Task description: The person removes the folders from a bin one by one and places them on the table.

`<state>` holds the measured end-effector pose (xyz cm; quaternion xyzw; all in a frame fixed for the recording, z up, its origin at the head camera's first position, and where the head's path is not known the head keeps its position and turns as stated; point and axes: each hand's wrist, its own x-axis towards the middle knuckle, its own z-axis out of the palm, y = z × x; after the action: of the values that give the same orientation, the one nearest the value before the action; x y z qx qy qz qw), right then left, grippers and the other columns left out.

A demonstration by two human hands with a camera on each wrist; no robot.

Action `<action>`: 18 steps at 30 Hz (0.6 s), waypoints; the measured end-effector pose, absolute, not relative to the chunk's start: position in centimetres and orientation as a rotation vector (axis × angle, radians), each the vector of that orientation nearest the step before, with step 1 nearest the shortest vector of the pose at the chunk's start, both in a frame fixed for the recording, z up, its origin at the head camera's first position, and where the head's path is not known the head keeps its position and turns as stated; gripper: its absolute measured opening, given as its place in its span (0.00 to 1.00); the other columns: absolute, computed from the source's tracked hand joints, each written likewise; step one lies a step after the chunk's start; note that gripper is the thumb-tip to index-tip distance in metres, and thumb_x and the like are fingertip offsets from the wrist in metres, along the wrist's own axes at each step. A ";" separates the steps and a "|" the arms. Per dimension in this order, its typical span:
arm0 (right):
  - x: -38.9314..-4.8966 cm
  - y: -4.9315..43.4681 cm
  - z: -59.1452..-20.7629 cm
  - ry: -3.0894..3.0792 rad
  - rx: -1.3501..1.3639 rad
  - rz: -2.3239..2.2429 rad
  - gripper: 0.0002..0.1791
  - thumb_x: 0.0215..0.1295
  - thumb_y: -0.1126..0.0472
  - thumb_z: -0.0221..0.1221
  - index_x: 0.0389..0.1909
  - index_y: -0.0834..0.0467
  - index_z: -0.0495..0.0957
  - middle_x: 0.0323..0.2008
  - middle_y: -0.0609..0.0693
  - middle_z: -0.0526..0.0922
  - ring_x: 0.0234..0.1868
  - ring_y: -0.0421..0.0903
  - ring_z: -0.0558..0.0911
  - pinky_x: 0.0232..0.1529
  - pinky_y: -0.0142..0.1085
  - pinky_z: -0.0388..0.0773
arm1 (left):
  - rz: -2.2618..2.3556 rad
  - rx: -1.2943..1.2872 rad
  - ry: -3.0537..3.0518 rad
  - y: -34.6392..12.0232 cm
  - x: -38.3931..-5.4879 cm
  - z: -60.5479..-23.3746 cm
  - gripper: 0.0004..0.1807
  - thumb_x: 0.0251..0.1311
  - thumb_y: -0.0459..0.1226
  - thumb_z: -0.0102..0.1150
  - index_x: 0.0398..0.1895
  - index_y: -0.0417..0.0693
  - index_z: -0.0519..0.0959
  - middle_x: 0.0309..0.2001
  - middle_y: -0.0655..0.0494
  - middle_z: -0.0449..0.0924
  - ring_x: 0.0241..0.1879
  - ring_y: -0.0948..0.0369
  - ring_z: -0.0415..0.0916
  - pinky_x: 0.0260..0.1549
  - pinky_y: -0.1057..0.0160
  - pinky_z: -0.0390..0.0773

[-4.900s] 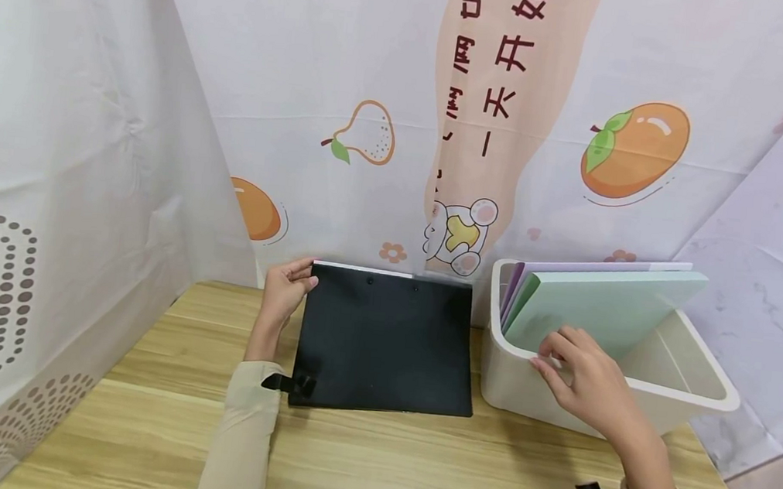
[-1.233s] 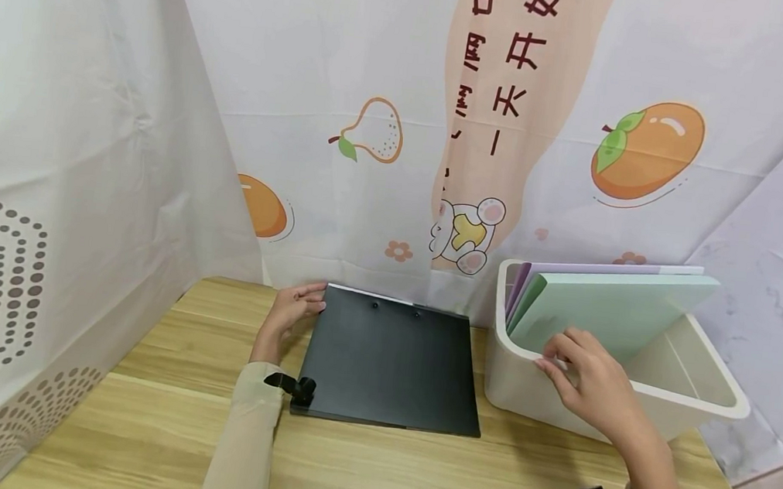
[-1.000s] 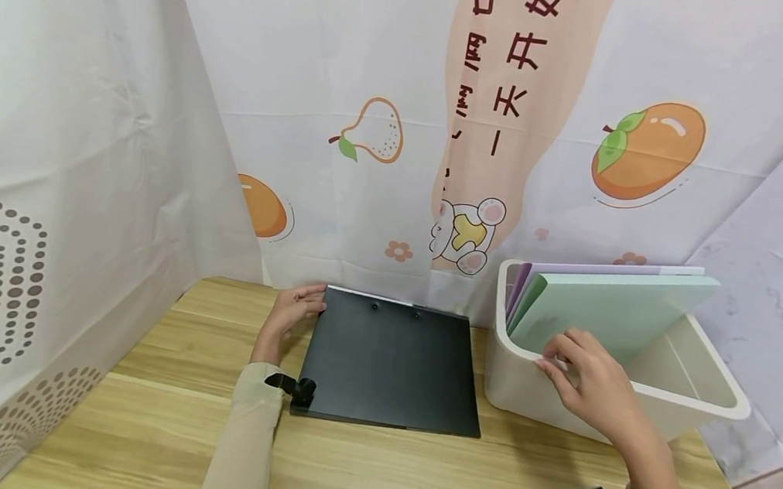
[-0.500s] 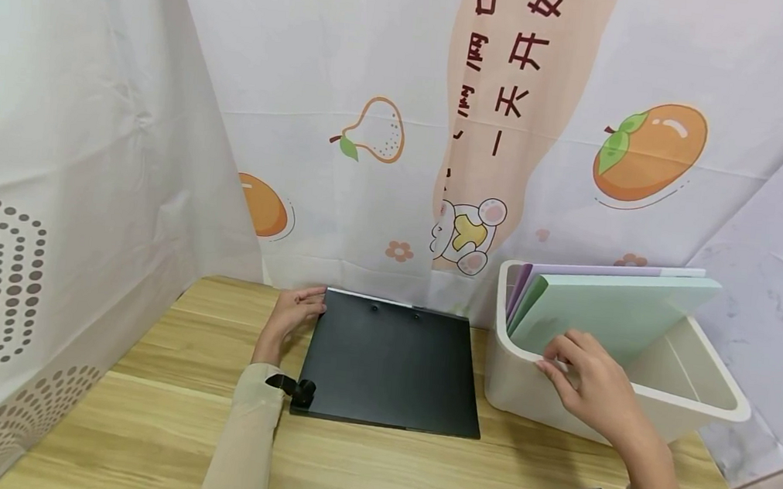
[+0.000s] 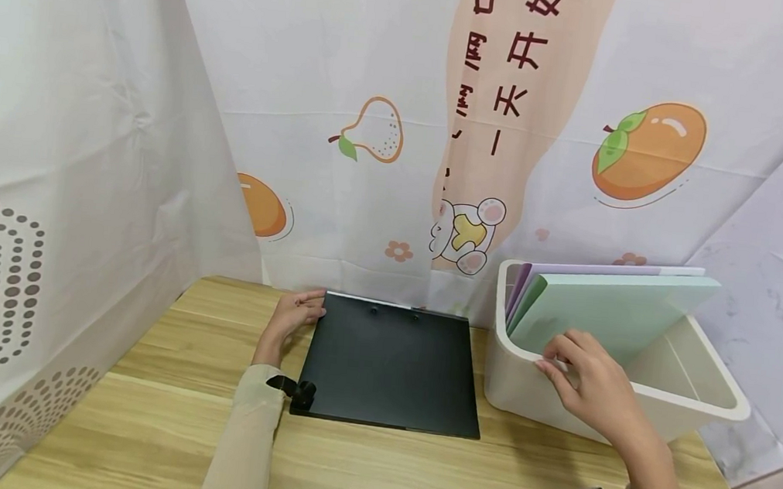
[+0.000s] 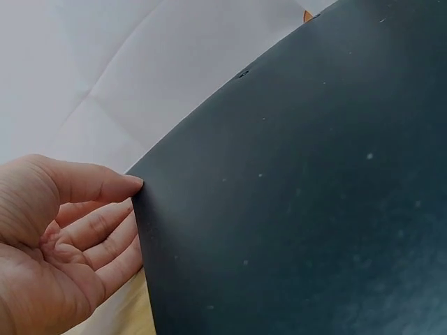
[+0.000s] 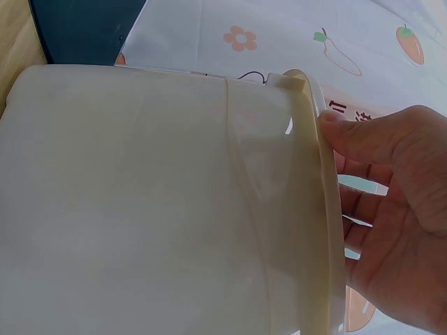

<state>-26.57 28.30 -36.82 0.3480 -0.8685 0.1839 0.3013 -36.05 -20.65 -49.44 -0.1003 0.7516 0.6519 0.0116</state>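
A black file folder [image 5: 391, 365] with two small rivets by its far edge lies low over the table, a pale strip showing along that edge. My left hand [image 5: 289, 317] is at its far left corner. In the left wrist view the thumb [image 6: 105, 183] meets the corner of the folder [image 6: 293, 181], with the other fingers partly behind the edge. My right hand [image 5: 582, 378] grips the near rim of a cream plastic bin [image 5: 685, 406]. The right wrist view shows the thumb [image 7: 360, 136] outside the rim and the fingers inside.
Inside the bin, a mint green folder [image 5: 616, 311] and a purple folder [image 5: 613, 269] stand leaning at the left. A printed cloth [image 5: 310, 51] hangs behind the wooden table [image 5: 160, 411], and another cloth [image 5: 80, 132] at the left.
Since the oldest frame, the folder's far edge has come down with my left hand, still sinking slightly over the last second. My right hand has stayed on the bin rim.
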 end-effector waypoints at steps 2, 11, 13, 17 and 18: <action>-26.5 28.3 -36.8 -2.305 0.921 0.485 0.18 0.47 0.70 0.75 0.29 0.50 0.77 0.28 0.39 0.70 0.33 0.36 0.66 0.32 0.25 0.62 | 2.032 -0.318 2.345 -20.6 -36.0 -49.5 0.27 0.67 0.28 0.60 0.69 0.42 0.74 0.62 0.36 0.79 0.45 0.67 0.83 0.47 0.68 0.83; -26.7 28.4 -37.0 -2.283 0.941 0.479 0.10 0.61 0.60 0.71 0.29 0.49 0.77 0.28 0.38 0.70 0.33 0.35 0.66 0.31 0.25 0.62 | 2.052 -0.404 2.368 -20.2 -36.4 -49.9 0.25 0.65 0.25 0.59 0.66 0.40 0.77 0.62 0.36 0.78 0.57 0.54 0.82 0.47 0.69 0.83; -26.8 28.4 -37.0 -2.267 0.950 0.480 0.10 0.68 0.51 0.65 0.29 0.49 0.77 0.28 0.38 0.70 0.33 0.35 0.66 0.31 0.25 0.62 | 2.064 -0.444 2.375 -20.1 -36.4 -49.9 0.25 0.64 0.25 0.59 0.65 0.39 0.78 0.62 0.36 0.79 0.61 0.51 0.80 0.47 0.69 0.83; -27.0 28.3 -37.1 -2.235 0.963 0.467 0.21 0.73 0.40 0.49 0.28 0.49 0.77 0.27 0.39 0.70 0.32 0.35 0.65 0.30 0.25 0.62 | 2.094 -0.522 2.380 -19.7 -36.3 -50.0 0.24 0.62 0.24 0.59 0.63 0.39 0.80 0.60 0.37 0.81 0.62 0.48 0.79 0.45 0.71 0.82; -27.1 28.3 -37.0 -2.226 0.967 0.462 0.23 0.73 0.39 0.46 0.28 0.50 0.77 0.27 0.39 0.70 0.32 0.36 0.66 0.30 0.26 0.62 | 2.100 -0.538 2.378 -19.6 -36.3 -49.9 0.24 0.62 0.23 0.59 0.62 0.40 0.80 0.60 0.37 0.81 0.62 0.48 0.79 0.45 0.71 0.82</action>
<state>-27.06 28.33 -37.05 0.3697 -0.8507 0.1767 0.3293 -36.30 -19.61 -49.93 -0.1672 0.7385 0.6521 -0.0378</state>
